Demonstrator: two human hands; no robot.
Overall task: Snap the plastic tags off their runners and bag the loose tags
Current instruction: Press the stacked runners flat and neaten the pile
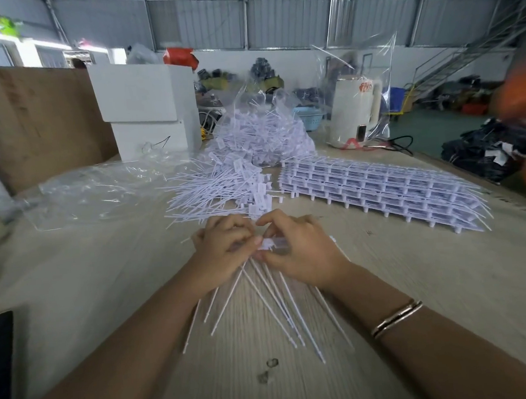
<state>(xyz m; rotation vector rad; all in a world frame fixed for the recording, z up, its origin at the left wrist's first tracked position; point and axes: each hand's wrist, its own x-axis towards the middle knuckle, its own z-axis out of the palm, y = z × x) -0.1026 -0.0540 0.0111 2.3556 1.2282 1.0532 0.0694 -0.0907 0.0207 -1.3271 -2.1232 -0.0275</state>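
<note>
My left hand (220, 253) and my right hand (299, 253) meet at the table's middle, both curled round a bunch of white plastic tags (273, 295). The tags' flat heads sit between my fingers, and their long thin tails fan out toward me over the wood. Beyond my hands lies a loose heap of separated tags (220, 186). Behind it stands a clear plastic bag of tags (266, 136), open at the top. A stack of tags on their runners (379, 185) lies at the right.
Empty clear bags (90, 192) lie crumpled at the left. A white box (146, 111) stands behind them, with a brown board (32, 122) leaning further left. A white kettle (356, 111) inside a clear bag stands at the back right. The table edge (488, 183) runs along the right.
</note>
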